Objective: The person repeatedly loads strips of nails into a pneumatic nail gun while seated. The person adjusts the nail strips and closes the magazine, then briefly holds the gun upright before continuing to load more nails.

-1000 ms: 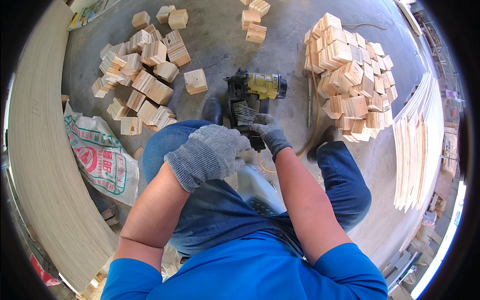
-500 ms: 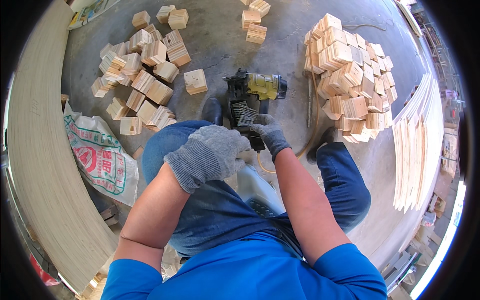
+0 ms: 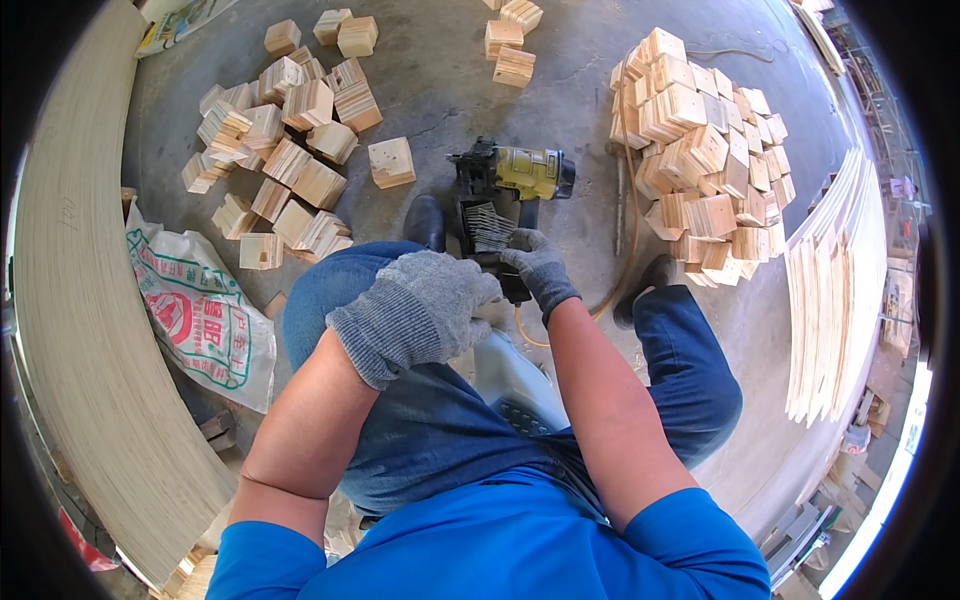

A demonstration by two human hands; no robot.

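A coil nail gun [image 3: 528,172] with a yellow-green body and black parts is between my knees, its magazine open. A coil of nails [image 3: 489,228] sits in that magazine. My right hand [image 3: 541,266], in a grey knit glove, is closed at the lower right edge of the magazine, fingertips against it. My left hand [image 3: 420,305], also gloved, is curled just left of the gun's lower end, over my thigh. Its fingertips point toward the gun; what they hold, if anything, is hidden.
Wooden blocks [image 3: 318,186] lie loosely heaped at left; another block pile [image 3: 705,165] stands at right. An air hose [image 3: 632,215] runs from the gun past it. A printed white sack [image 3: 200,310] lies beside a long board [image 3: 95,330]. Thin wood sheets [image 3: 822,300] stand far right.
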